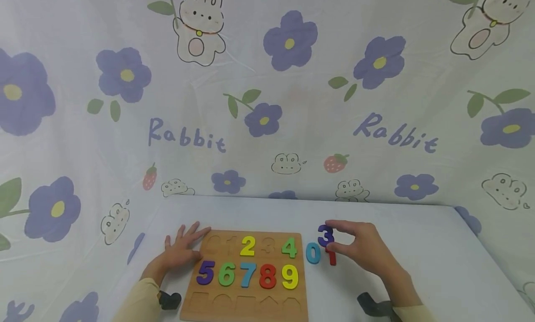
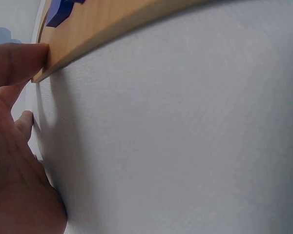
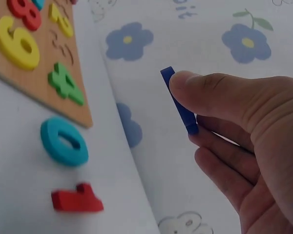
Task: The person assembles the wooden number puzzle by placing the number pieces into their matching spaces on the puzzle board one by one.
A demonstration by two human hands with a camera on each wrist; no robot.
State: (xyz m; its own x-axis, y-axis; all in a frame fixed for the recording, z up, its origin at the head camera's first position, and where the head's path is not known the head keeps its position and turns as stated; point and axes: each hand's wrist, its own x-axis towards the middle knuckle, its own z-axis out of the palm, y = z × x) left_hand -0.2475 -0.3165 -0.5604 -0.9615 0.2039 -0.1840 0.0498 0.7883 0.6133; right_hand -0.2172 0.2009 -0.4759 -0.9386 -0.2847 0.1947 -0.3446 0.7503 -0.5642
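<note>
A purple number 3 (image 1: pixel 325 236) is pinched between the thumb and fingers of my right hand (image 1: pixel 365 247), above the table to the right of the wooden number board (image 1: pixel 244 308). In the right wrist view the number 3 (image 3: pixel 180 102) shows edge-on. My left hand (image 1: pixel 179 248) lies at the board's upper left edge with its fingers spread, the thumb touching the side. A blue 0 (image 1: pixel 313 253) and a red 1 (image 1: pixel 332 257) lie on the table just right of the board, the 1 partly hidden behind my right thumb and the 3.
In the board sit a yellow 2 (image 1: pixel 248 246), a green 4 (image 1: pixel 289 247) and a row from purple 5 (image 1: pixel 205 272) to yellow 9 (image 1: pixel 290 277). Bare recesses show in the top row and the bottom row of shapes. A patterned cloth (image 1: pixel 292 89) hangs behind the white table (image 1: pixel 439 247).
</note>
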